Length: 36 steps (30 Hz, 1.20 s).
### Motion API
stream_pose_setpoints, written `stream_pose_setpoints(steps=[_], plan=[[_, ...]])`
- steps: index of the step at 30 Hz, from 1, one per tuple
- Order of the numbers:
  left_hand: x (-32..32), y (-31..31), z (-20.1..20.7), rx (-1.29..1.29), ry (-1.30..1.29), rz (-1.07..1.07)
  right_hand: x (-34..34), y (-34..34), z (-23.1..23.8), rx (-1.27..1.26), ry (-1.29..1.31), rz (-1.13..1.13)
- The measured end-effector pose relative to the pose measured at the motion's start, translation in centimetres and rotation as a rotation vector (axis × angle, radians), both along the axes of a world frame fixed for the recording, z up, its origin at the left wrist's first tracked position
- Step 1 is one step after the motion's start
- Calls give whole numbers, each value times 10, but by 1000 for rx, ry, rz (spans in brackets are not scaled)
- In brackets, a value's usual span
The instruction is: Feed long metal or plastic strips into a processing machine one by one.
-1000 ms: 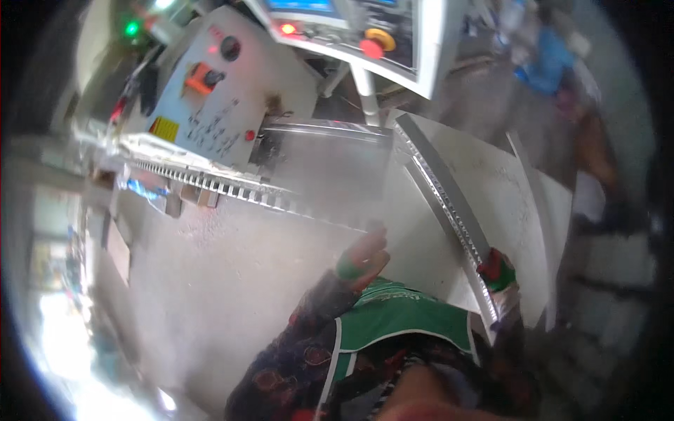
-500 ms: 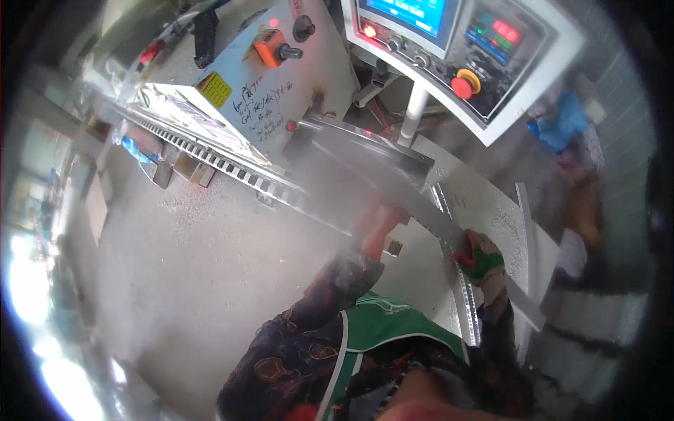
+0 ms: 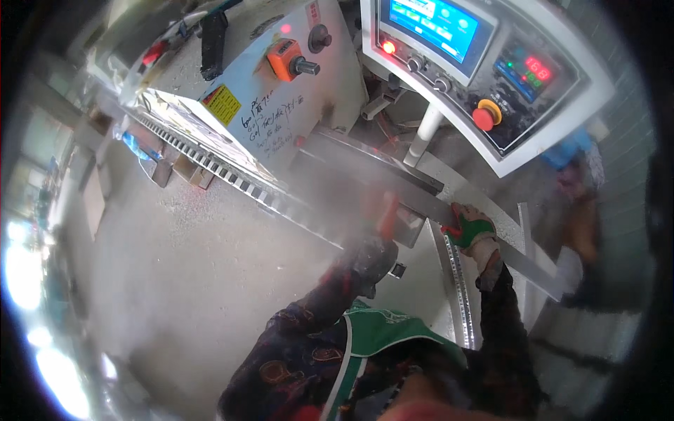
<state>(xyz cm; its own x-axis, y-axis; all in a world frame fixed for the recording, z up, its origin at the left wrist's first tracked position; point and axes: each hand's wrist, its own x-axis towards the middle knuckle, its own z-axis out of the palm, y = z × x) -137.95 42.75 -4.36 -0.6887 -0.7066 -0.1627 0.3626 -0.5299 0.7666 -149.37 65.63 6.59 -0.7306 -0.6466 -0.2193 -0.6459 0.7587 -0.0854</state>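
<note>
My right hand (image 3: 474,226), in a glove with red and green parts, is wrapped around a long flat grey strip (image 3: 528,266). The strip slants from the lower right up to the machine's dark metal fence (image 3: 379,163). Dusty haze covers the strip's far end. My left hand (image 3: 385,216) is beside the fence, smeared by dust and motion, so its fingers do not show clearly. Below that hand is a small square hollow end (image 3: 398,270), possibly of a bar.
A white machine housing (image 3: 260,116) carries an orange dial unit (image 3: 284,62) and a black knob. On the right, a control panel (image 3: 484,151) has a lit screen and a red stop button (image 3: 484,118). A toothed rail (image 3: 203,156) runs along the housing. Another pale strip (image 3: 525,228) lies rightward.
My right hand has moved up along with the strip, nearer the machine. My left hand has shifted slightly up. The panel and housing sit lower and further right in the picture.
</note>
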Motion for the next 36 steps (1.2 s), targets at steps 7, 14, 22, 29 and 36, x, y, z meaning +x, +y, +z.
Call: stream_pose_setpoints(steps=[7,14,22,29,36], plan=[[-8,4,-11,-74,44,14,-8,-5,5,61,-76,-62],[-6,6,20,-404,-212,-29,-7,2,-5,-73,-72,-81],[-11,-6,11,160,112,-147,1,45,-25,-426,121,64],[4,-49,-36,227,149,-229,0,17,-20,-400,70,42],[-5,-28,13,349,-91,-161,4,64,-17,-465,117,46]])
